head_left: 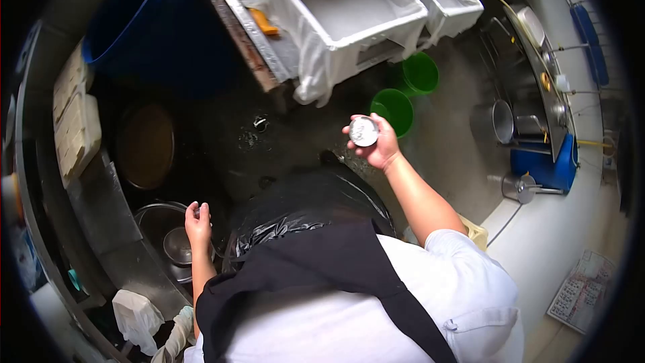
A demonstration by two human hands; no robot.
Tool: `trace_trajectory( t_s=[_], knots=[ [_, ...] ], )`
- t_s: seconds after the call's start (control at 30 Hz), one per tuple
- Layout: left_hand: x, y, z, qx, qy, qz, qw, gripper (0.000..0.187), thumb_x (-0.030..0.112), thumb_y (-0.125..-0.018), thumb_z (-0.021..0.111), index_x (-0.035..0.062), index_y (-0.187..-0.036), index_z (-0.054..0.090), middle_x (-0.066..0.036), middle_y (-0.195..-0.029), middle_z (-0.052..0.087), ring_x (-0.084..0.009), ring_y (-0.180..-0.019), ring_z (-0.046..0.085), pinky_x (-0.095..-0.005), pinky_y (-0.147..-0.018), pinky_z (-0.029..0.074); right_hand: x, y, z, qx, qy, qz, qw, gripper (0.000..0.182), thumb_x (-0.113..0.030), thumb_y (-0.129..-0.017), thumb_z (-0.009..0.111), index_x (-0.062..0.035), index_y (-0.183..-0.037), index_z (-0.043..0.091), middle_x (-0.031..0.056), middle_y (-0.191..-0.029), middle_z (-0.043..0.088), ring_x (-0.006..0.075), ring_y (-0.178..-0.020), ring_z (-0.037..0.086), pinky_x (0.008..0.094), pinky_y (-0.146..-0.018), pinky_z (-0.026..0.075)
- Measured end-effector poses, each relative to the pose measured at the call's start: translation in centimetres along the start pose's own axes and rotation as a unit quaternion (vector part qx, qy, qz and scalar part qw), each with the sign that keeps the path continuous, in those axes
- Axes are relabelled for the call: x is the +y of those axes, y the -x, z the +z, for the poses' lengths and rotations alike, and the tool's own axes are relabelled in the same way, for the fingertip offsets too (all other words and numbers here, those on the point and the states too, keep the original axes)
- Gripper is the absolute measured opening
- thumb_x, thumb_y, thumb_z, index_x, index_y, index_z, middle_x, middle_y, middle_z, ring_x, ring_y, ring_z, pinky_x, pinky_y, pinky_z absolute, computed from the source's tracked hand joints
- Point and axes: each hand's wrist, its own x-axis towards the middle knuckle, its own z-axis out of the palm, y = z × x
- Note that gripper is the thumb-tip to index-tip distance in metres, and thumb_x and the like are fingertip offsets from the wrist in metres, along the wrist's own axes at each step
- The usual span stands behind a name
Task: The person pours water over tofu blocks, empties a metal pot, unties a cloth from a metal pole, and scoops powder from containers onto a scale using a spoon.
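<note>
Right hand (381, 148) cups a small round metal lid (363, 131) over the black-lined bin (302, 208), mid-scene. Left hand (198, 223) half-curled, empty, above nested metal bowls (176, 245) — loose grip could drop lid into bin.

**Small round dish getting held over the black bag**

The right hand (383, 148) is gripping a small round metal dish (363, 132), shiny and pale grey inside, with something whitish coating it. It's tilting so its open face is pointing up at the camera. It's hanging in the air just above the far edge of the black bag (302, 208), not touching it.
</note>
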Motion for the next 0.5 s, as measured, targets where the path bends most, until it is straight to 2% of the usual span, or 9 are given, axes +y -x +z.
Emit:
trace_trajectory(
  t_s=[0.1,0.13,0.17,0.23,0.27,0.33,0.37,0.47,0.5],
  knots=[
    [0.8,1.8,4.0,-0.041,-0.022,0.016,0.999,0.047,0.029,-0.098,0.073,-0.0002,-0.132,0.059,-0.002,-0.09,0.066,-0.0072,-0.069,0.058,-0.0228,-0.057,0.047,-3.9,1.1,-10.4,0.104,-0.036,-0.046,0.993,0.049,-0.051,-0.105,0.037,-0.0127,-0.116,0.066,0.0152,-0.098,0.075,0.0328,-0.066,0.071,0.0331,-0.044,0.049],
    [2.6,3.1,5.2,-0.065,-0.038,0.013,0.997,0.047,0.028,-0.098,0.073,-0.0012,-0.132,0.059,-0.006,-0.097,0.069,-0.0104,-0.079,0.063,-0.0252,-0.068,0.052,-5.3,1.6,-13.4,0.149,-0.036,-0.066,0.986,0.049,-0.051,-0.105,0.037,-0.0128,-0.116,0.066,0.0143,-0.098,0.075,0.0325,-0.065,0.07,0.0337,-0.044,0.049],
    [2.5,3.4,6.4,-0.069,-0.045,0.012,0.997,0.047,0.028,-0.098,0.073,-0.0012,-0.132,0.059,-0.006,-0.097,0.069,-0.0104,-0.079,0.063,-0.0252,-0.068,0.052,-6.7,1.8,-16.4,0.175,-0.033,-0.085,0.98,0.049,-0.051,-0.105,0.037,-0.013,-0.115,0.066,0.0128,-0.096,0.075,0.032,-0.065,0.071,0.0342,-0.044,0.05],
    [2.6,4.2,8.3,-0.09,-0.086,0.061,0.99,0.048,0.026,-0.098,0.072,-0.0024,-0.134,0.058,-0.011,-0.11,0.07,-0.0159,-0.095,0.067,-0.0299,-0.086,0.055,-8.9,1.0,-22.0,0.23,-0.016,-0.132,0.964,0.044,-0.047,-0.104,0.041,-0.0129,-0.117,0.066,0.0102,-0.094,0.074,0.0297,-0.068,0.07,0.0333,-0.045,0.05],
    [3.2,5.1,9.2,-0.094,-0.109,0.031,0.989,0.048,0.024,-0.099,0.071,-0.0027,-0.136,0.058,-0.016,-0.121,0.069,-0.0216,-0.11,0.066,-0.0345,-0.1,0.051,-9.8,-0.2,-24.4,0.289,0.018,-0.151,0.945,0.042,-0.045,-0.103,0.044,-0.0132,-0.121,0.065,0.0091,-0.098,0.073,0.0272,-0.074,0.069,0.0331,-0.05,0.051],
    [4.7,7.0,11.2,-0.104,-0.149,0.034,0.983,0.048,0.024,-0.099,0.071,-0.0023,-0.136,0.058,-0.017,-0.122,0.069,-0.0228,-0.11,0.067,-0.0351,-0.099,0.051,-10.8,-3.7,-28.4,0.391,0.093,-0.211,0.891,0.04,-0.034,-0.098,0.055,-0.011,-0.13,0.062,0.0067,-0.111,0.069,0.0212,-0.095,0.066,0.0355,-0.066,0.053],
    [5.5,7.5,12.5,-0.11,-0.182,0.04,0.976,0.047,0.024,-0.099,0.07,-0.0019,-0.136,0.058,-0.018,-0.122,0.069,-0.0239,-0.111,0.067,-0.0357,-0.099,0.052,-11.1,-7.1,-32.6,0.4,0.186,-0.199,0.875,0.044,-0.029,-0.096,0.059,-0.009,-0.134,0.059,0.0069,-0.117,0.067,0.0201,-0.101,0.063,0.039,-0.075,0.051],
    [4.4,7.7,15.2,-0.14,-0.249,0.032,0.958,0.047,0.025,-0.098,0.071,-0.0015,-0.135,0.059,-0.017,-0.12,0.07,-0.0227,-0.111,0.067,-0.0342,-0.097,0.052,-9.9,-16.6,-40.9,0.489,0.54,-0.14,0.67,0.051,-0.029,-0.087,0.066,-0.005,-0.132,0.061,0.0218,-0.125,0.067,0.0407,-0.114,0.064,0.0488,-0.091,0.052],
    [4.3,7.9,16.0,-0.16,-0.272,0.039,0.948,0.046,0.025,-0.098,0.071,-0.0008,-0.135,0.059,-0.015,-0.117,0.071,-0.02,-0.108,0.067,-0.0323,-0.095,0.053,-9.9,-17.8,-40.7,0.483,0.59,-0.139,0.632,0.053,-0.029,-0.085,0.067,-0.0042,-0.131,0.062,0.0248,-0.127,0.066,0.0442,-0.115,0.063,0.0493,-0.096,0.051]
  ],
)
